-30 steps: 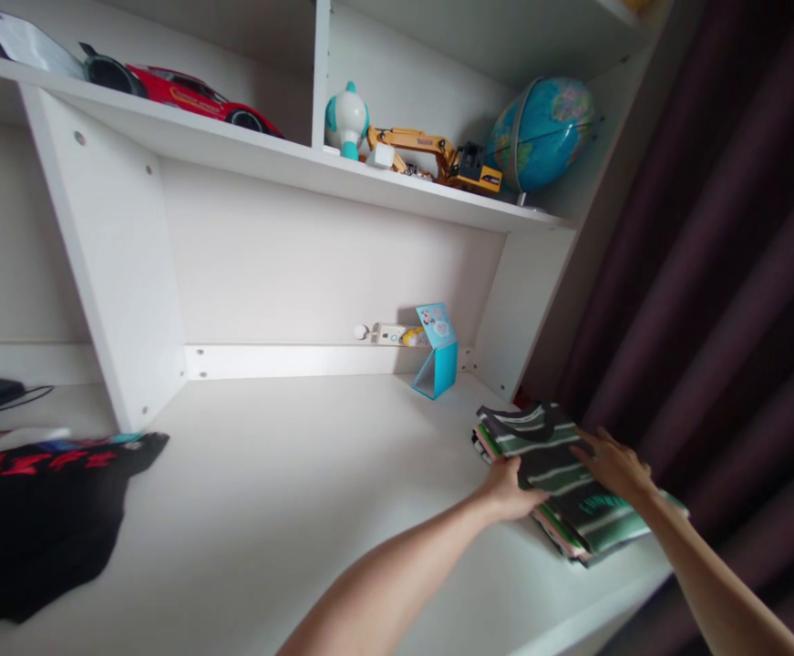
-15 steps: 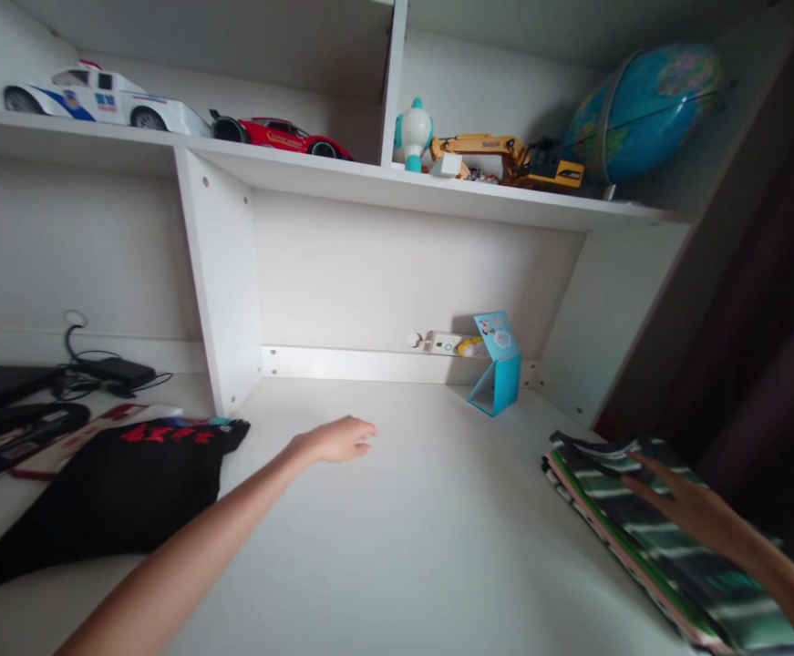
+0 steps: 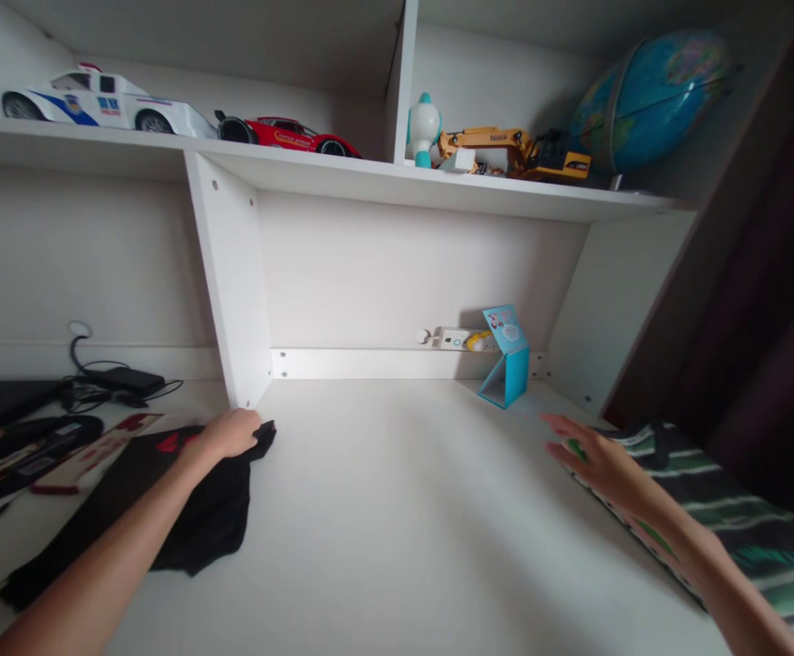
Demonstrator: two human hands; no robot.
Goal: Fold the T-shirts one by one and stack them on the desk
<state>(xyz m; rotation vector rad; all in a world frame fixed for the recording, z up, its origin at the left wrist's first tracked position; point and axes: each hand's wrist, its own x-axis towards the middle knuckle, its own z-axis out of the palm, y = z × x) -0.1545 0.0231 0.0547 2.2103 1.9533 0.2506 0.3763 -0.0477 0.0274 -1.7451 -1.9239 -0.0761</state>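
At the left of the desk lies a black T-shirt (image 3: 222, 510) with a red print, spread out and wrinkled. My left hand (image 3: 232, 432) is closed on its upper edge near a sleeve, and my forearm hides part of the print. On the right, my right hand (image 3: 592, 460) hovers with its fingers apart, holding nothing. Beside and partly behind it is a stack of folded clothes (image 3: 717, 506), topped by a dark green and grey striped shirt. A green layer and a pinkish one show at the stack's edge.
A blue folded card stand (image 3: 508, 369) stands by the back wall near a power strip (image 3: 452, 338). Black cables with an adapter (image 3: 127, 379) lie at back left. Overhead, a shelf (image 3: 342, 178) carries toy cars, a toy excavator (image 3: 512, 150) and a globe (image 3: 666, 105).
My left hand has gone left from over the bare desk and taken hold of the black T-shirt, which has shifted slightly right. My right hand has moved left off the striped shirt.
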